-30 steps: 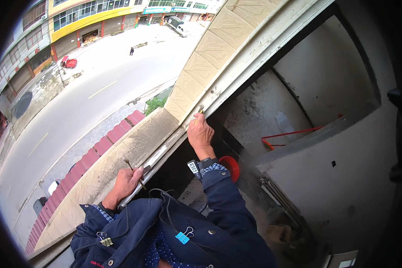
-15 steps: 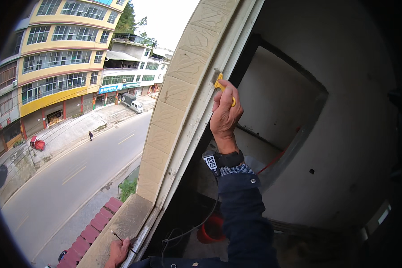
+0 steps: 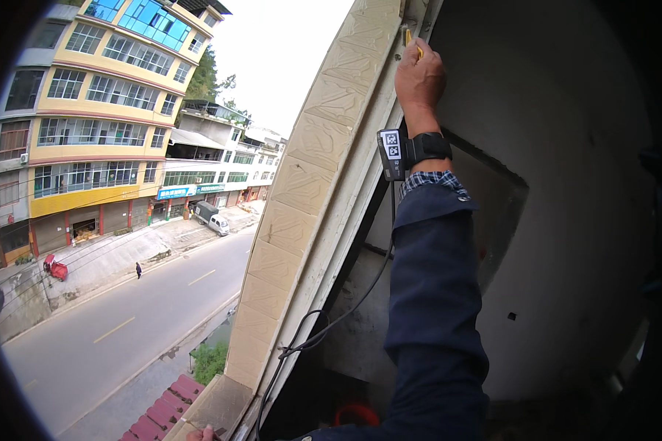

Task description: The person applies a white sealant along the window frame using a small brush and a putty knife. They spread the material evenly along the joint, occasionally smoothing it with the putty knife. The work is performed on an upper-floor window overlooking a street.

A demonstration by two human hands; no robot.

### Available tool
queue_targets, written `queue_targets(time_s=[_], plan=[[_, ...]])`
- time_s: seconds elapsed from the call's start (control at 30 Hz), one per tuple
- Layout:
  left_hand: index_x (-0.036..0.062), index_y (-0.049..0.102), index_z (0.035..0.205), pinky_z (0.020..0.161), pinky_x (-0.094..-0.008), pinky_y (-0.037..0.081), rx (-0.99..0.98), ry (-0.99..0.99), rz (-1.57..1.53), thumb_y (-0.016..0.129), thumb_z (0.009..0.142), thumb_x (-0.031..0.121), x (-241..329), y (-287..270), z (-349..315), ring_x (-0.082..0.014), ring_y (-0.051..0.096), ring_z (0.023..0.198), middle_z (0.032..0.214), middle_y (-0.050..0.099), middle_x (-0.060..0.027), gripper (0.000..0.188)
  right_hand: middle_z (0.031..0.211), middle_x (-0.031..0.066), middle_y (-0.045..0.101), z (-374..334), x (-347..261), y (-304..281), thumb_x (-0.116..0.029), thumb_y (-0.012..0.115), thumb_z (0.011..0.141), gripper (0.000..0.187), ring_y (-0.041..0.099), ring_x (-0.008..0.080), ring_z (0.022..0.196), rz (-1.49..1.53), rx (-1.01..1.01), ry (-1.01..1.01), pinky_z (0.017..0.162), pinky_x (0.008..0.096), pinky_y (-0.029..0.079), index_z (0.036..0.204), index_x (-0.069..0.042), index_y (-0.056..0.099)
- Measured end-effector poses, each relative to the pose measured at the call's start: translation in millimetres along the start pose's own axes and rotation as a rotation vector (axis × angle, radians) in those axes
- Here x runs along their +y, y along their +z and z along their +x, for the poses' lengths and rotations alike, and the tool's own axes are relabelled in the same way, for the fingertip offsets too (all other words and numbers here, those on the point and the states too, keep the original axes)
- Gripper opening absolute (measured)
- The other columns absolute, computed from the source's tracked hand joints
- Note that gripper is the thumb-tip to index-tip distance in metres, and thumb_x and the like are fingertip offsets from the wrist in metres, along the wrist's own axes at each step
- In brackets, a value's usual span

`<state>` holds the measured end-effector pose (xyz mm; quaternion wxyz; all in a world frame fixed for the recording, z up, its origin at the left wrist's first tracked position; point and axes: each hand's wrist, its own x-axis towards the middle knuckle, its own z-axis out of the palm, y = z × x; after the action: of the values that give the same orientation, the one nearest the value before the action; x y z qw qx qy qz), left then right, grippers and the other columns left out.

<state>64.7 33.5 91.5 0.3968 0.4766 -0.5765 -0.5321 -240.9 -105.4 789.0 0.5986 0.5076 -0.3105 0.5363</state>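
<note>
My right hand [image 3: 421,77] is raised high along the window frame [image 3: 336,242], its fingers closed round a small yellow-handled scraper [image 3: 413,48]. The scraper's head meets the frame near the top of the view; its blade is hard to make out. At the lower edge only the fingertips of my left hand [image 3: 201,435] show, by the tiled sill [image 3: 217,404]. A thin rod seems to pass through those fingers, mostly hidden. On my right wrist is a black strap with a small boxy device [image 3: 392,153], from which a black cable [image 3: 360,301] hangs down across the frame.
Beige patterned tiles [image 3: 301,180] line the outer side of the opening. Outside, far below, are a road [image 3: 151,323], maroon roofing [image 3: 165,408], a parked truck [image 3: 212,219] and a walking person. Indoors are a grey wall [image 3: 566,242] and a red bucket [image 3: 357,415].
My right hand has moved up along the frame with the scraper. My left hand has sunk almost out of view. The cable now lies across the frame.
</note>
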Motion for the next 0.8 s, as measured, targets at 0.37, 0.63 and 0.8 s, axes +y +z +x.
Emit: queue_targets(time_s=[0.37, 0.63, 0.8], plan=[[-0.0086, 0.070, 0.090, 0.064, -0.0481, 0.044, 0.073, 0.251, 0.096, 0.050, 0.105, 0.044, -7, 8, 2, -0.0344, 0.057, 0.066, 0.068, 0.061, -0.0215, 0.058, 0.088, 0.0253, 0.070, -79, -16, -12, -0.017, 0.056, 0.095, 0.024, 0.073, 0.0404, 0.079, -0.376, -0.484, -0.350, 0.070, 0.0470, 0.061, 0.086, 0.004, 0.063], [0.0021, 0.071, 0.092, 0.071, -0.0418, 0.048, -0.148, -0.130, 0.160, 0.053, 0.102, 0.039, -93, 20, 34, -0.0228, 0.063, 0.074, 0.077, 0.064, -0.0166, 0.043, 0.066, 0.0081, 0.049, -346, -99, -153, -0.004, 0.058, 0.084, 0.014, 0.060, 0.0214, 0.044, -0.040, -0.852, -0.325, 0.039, 0.0312, 0.050, 0.074, -0.005, 0.049], [0.0000, 0.073, 0.073, 0.061, -0.0395, 0.048, -0.044, -0.054, 0.205, 0.054, 0.101, 0.035, -109, 27, 22, -0.0196, 0.061, 0.058, 0.057, 0.062, -0.0095, 0.049, 0.069, 0.0169, 0.055, -435, -149, -209, -0.007, 0.061, 0.087, 0.018, 0.061, 0.0349, 0.054, 0.340, -1.454, -0.002, 0.048, 0.0420, 0.052, 0.075, -0.002, 0.049]])
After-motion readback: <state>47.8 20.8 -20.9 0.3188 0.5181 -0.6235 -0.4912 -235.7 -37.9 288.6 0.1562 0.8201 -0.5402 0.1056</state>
